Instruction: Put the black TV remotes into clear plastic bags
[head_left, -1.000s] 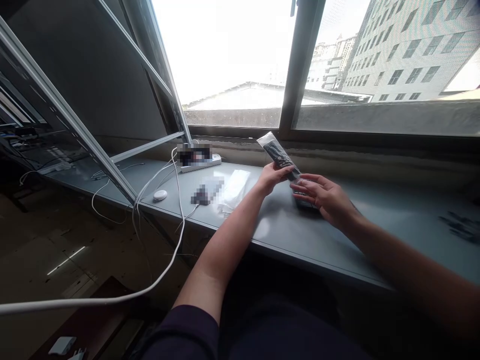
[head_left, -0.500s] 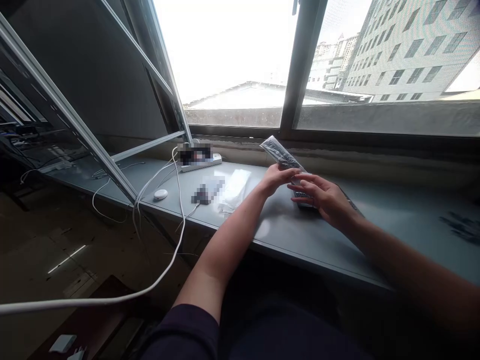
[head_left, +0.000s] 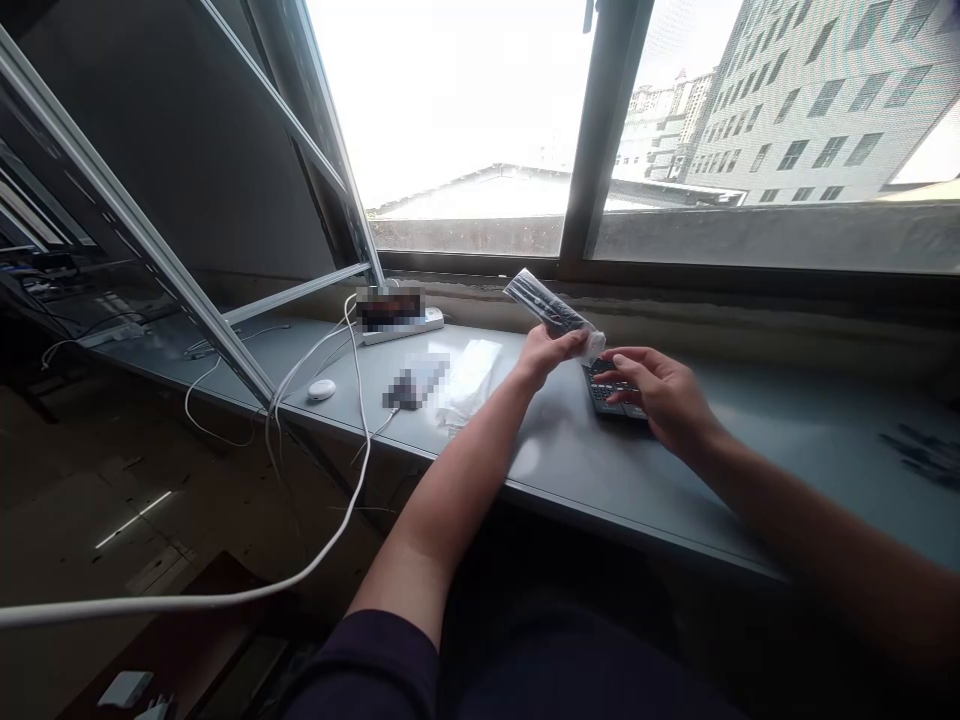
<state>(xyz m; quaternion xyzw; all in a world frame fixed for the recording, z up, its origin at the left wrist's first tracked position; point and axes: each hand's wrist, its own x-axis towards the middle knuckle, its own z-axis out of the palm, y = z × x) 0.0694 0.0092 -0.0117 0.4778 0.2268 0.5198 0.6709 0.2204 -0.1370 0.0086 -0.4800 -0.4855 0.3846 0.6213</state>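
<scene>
The left hand (head_left: pixel 547 354) clasps the packet (head_left: pixel 546 302), which juts from its grip toward ten o'clock. At the packet's four o'clock, the right hand (head_left: pixel 670 396) is empty, half curled, loosely parted over the keypad (head_left: pixel 601 394).

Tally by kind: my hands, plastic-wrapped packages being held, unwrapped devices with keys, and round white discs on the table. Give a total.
Hands: 2 (left hand, right hand)
Plastic-wrapped package: 1
Unwrapped device with keys: 1
Round white disc: 1
Total: 5
</scene>
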